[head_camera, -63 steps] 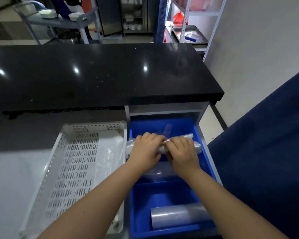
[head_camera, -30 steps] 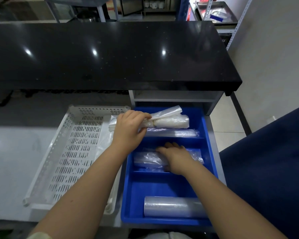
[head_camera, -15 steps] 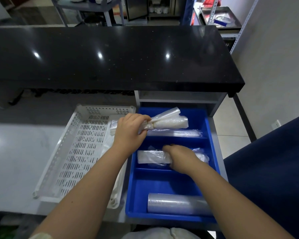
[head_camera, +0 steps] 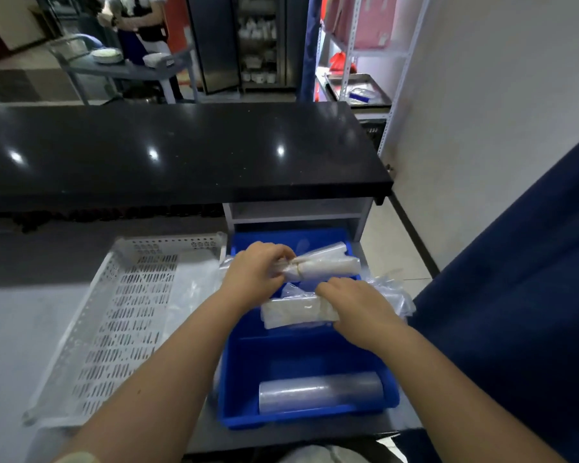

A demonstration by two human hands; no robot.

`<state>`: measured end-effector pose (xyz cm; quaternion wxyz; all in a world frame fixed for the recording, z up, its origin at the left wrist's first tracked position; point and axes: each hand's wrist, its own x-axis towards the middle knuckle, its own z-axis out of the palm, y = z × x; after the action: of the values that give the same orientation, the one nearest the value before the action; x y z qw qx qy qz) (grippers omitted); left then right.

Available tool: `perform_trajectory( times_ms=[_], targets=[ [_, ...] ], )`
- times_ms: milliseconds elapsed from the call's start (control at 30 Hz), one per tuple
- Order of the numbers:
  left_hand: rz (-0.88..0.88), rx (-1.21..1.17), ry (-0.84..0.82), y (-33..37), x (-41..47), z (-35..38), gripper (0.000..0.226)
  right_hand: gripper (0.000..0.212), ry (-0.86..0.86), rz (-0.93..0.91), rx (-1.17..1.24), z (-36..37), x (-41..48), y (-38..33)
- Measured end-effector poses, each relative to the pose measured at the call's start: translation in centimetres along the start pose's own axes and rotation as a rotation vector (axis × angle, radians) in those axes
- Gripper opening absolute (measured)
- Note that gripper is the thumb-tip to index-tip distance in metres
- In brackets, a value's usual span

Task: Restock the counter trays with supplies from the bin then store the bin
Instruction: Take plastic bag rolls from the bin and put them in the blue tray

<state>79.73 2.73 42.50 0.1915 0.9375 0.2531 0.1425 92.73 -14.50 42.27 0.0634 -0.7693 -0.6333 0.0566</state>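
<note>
A blue divided tray (head_camera: 238,379) sits on the grey counter, right of a white perforated bin (head_camera: 91,329). My left hand (head_camera: 253,274) grips a rolled bundle of clear plastic bags (head_camera: 328,265) above the tray's far section. My right hand (head_camera: 355,307) holds a second white bundle of bags (head_camera: 295,312) over the middle section, with loose clear plastic (head_camera: 391,295) spilling right. A clear plastic roll (head_camera: 318,390) lies in the near section.
A black raised countertop (head_camera: 168,152) runs across behind the tray. Clear plastic (head_camera: 188,295) lies in the bin's right side. A dark blue panel (head_camera: 515,295) stands at the right. Metal shelving (head_camera: 358,85) and a cart (head_camera: 121,66) with a person are beyond.
My right hand has lifted the second bag bundle up out of the middle section. My left hand still holds the first bundle at the far section. The view has tilted up.
</note>
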Motion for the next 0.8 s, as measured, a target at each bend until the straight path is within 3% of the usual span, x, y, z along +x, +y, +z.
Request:
perform_trajectory(
  times_ms=[200,433,633,700,800],
  targets=[
    [0.006,-0.074,-0.12,2.5,-0.3,2.2,0.031,0.045,0.064,0.057,0.026,-0.3,-3.4,1.3],
    [-0.023,-0.098,-0.19,2.6,-1.7,4.5,0.029,0.053,0.0,0.094,0.041,0.5,-5.5,2.2],
    [-0.11,-0.067,-0.212,0.3,-1.8,6.2,0.027,0.047,-0.038,0.084,0.018,1.1,-4.9,1.8],
    [-0.114,-0.022,-0.198,-0.6,-1.4,6.4,0.026,0.044,-0.042,0.074,0.008,1.2,-4.5,1.8],
    [-0.082,0.163,-0.125,-1.7,-0.9,6.9,0.042,0.044,-0.037,0.069,0.008,1.4,-3.9,1.6]
  ],
)
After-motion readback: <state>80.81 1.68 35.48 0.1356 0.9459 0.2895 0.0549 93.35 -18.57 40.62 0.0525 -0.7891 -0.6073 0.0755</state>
